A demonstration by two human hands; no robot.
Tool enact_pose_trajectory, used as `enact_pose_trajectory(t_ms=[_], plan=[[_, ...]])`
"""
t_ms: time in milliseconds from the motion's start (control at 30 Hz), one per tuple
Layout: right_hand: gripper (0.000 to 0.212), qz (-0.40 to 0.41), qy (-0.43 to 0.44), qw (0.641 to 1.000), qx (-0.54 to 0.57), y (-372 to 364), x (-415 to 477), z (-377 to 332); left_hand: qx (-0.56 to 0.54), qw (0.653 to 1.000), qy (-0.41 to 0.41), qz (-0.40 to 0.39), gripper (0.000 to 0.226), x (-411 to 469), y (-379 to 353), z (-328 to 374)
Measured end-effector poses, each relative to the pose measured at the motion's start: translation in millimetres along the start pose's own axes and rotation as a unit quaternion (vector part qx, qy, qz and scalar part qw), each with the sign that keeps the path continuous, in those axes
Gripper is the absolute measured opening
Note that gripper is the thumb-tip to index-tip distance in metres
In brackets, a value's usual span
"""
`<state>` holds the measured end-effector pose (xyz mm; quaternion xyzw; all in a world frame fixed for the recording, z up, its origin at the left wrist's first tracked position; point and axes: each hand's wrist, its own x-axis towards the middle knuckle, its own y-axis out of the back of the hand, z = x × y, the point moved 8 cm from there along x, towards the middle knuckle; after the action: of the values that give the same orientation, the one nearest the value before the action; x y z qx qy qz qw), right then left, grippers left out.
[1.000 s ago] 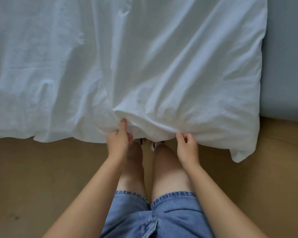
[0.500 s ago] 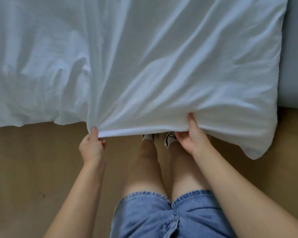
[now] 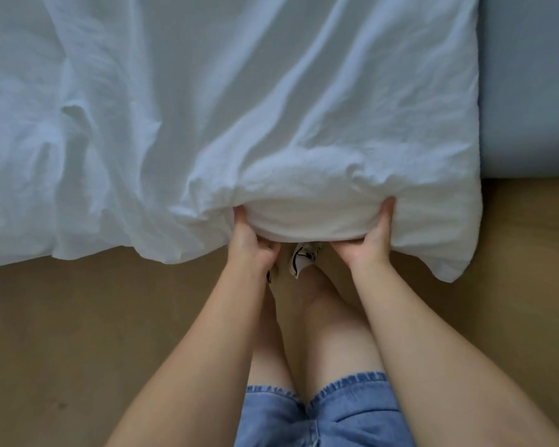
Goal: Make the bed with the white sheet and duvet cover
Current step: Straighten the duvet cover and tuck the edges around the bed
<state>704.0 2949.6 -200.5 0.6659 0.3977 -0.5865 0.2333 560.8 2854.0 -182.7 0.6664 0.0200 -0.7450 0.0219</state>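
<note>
Bunched duvet cover (image 3: 304,217) edge lies between left hand (image 3: 250,241) and right hand (image 3: 367,246) grip

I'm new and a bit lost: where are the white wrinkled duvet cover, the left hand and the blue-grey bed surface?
white wrinkled duvet cover (image 3: 271,108), head view, its middle.
left hand (image 3: 251,244), head view, its back.
blue-grey bed surface (image 3: 530,91), head view, bare strip.
</note>
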Motion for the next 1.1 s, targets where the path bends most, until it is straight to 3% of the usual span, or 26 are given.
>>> enact_pose_trajectory(t_ms=[100, 233, 300, 367, 533, 633, 733, 833, 933, 1033, 1100], plan=[[0.052, -0.014, -0.022, 1.000, 0.016, -7.8, -1.0, -4.7, -0.004, 0.999, -0.040, -0.017, 0.037, -4.6, -11.8, 14.7], [0.030, 0.037, -0.007, 0.998, -0.052, 0.8, -15.1, -25.2, 0.154, 0.979, -0.113, 0.072, 0.013, -23.4, 30.6, 16.1], [0.020, 0.110, 0.025, 0.989, -0.094, 26.5, -28.0, -36.6, 0.238, 0.957, -0.123, 0.108, 0.023, -32.2, 50.5, 10.3], [0.014, 0.162, 0.049, 0.980, -0.106, 49.4, -38.8, -43.3, 0.246, 0.958, -0.096, 0.108, 0.033, -31.1, 56.7, 7.3], [0.017, 0.172, 0.060, 0.979, -0.089, 53.7, -48.0, -41.8, 0.099, 0.995, 0.003, -0.014, 0.073, -26.7, 13.7, -6.6], [0.024, 0.108, 0.030, 0.990, -0.084, 43.5, -39.7, -33.0, -0.020, 0.997, -0.032, -0.072, 0.052, -32.6, -15.4, -11.4], [0.051, -0.001, -0.007, 0.999, -0.046, 34.4, -32.3, -23.6, -0.007, 0.994, -0.078, -0.081, 0.044, -52.8, -10.0, -3.3], [0.075, -0.118, -0.069, 0.990, -0.018, 28.4, -44.7, 17.1, -0.003, 0.993, -0.036, -0.115, 0.037, -85.5, 15.9, -3.2], [0.059, -0.158, -0.075, 0.985, 0.003, 20.7, -56.4, 43.1, 0.036, 0.994, -0.019, -0.097, 0.038, -99.7, 38.7, -5.3], [0.041, -0.105, -0.034, 0.994, -0.010, 9.4, -51.7, 6.9, 0.108, 0.992, -0.065, 0.022, 0.029, -79.7, 51.7, -3.9], [0.032, -0.065, -0.030, 0.997, -0.026, 7.3, -54.6, -23.9, 0.127, 0.985, -0.083, 0.082, 0.037, -62.5, 48.2, -11.5]])
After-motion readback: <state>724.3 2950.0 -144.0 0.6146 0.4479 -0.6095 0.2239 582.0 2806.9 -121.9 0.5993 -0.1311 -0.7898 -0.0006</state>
